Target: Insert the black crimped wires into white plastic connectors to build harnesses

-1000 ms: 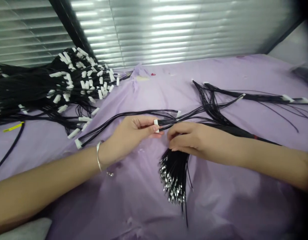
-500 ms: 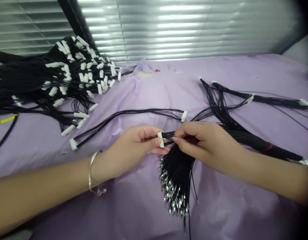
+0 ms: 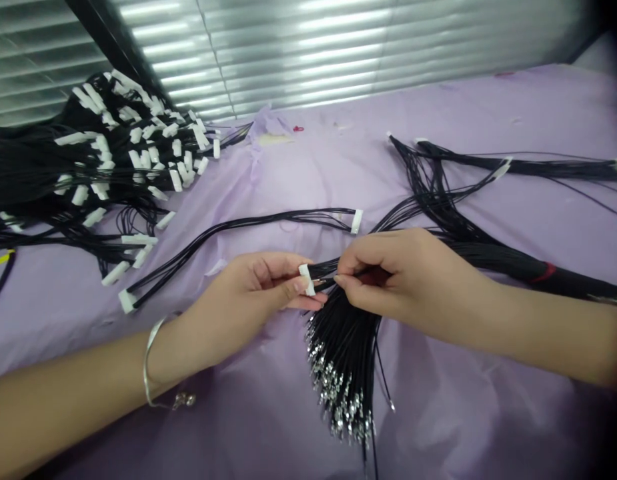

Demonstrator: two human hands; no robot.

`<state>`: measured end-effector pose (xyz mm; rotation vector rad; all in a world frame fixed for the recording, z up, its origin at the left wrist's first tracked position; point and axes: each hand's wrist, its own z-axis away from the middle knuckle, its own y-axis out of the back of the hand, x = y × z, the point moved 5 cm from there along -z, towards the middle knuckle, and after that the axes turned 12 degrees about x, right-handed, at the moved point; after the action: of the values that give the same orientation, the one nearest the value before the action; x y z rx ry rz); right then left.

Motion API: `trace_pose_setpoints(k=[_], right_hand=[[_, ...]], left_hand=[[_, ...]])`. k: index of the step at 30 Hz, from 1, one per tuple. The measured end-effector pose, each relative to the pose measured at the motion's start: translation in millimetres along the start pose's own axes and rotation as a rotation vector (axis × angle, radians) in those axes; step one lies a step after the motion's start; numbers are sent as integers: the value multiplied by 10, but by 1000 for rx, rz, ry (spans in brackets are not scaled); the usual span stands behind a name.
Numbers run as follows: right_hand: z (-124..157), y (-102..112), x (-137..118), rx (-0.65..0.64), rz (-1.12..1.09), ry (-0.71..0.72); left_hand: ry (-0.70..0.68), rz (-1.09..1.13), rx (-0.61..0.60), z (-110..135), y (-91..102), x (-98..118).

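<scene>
Between thumb and fingers, my left hand (image 3: 261, 290) pinches a white connector housing (image 3: 307, 279) with black wires running out of its right side. My right hand (image 3: 393, 270) is closed in a pinch on a thin black wire (image 3: 328, 283), whose metal end lies at the housing's right face. How deep that end sits in the housing I cannot make out. Just below my hands a thick bundle of black wires (image 3: 345, 347) fans out, its silvery crimped terminals (image 3: 343, 403) pointing toward me. Part of this bundle is hidden behind my right hand.
A finished-looking black harness (image 3: 228, 223) with white end connectors lies behind my left hand. A large pile of such harnesses (image 3: 33, 160) fills the left back. More black cables (image 3: 488, 257), one bundle red-banded, stretch right across the purple sheet (image 3: 308, 167). Window blinds (image 3: 288, 53) stand behind.
The camera view has shifted and tilted slightly. Both hands keep their pinch on the housing and wire, and the wire's metal end stays at the housing.
</scene>
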<state>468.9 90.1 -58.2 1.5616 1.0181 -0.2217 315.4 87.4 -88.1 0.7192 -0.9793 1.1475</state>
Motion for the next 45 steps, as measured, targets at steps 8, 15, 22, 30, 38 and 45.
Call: trace_pose_setpoints(k=[8, 15, 22, 30, 38, 45], right_hand=[[21, 25, -56, 83, 84, 160], [23, 2, -51, 88, 81, 168], [28, 4, -35, 95, 76, 168], [27, -8, -46, 81, 128, 160], [40, -10, -60, 100, 120, 254], [50, -35, -76, 83, 181, 203]], left_hand=[[14, -35, 12, -18, -6, 1], [-3, -23, 10, -11, -11, 21], [-17, -24, 4, -28, -15, 12], [-21, -28, -8, -22, -11, 3], [9, -11, 8, -17, -3, 2], [-17, -39, -31, -30, -6, -22]])
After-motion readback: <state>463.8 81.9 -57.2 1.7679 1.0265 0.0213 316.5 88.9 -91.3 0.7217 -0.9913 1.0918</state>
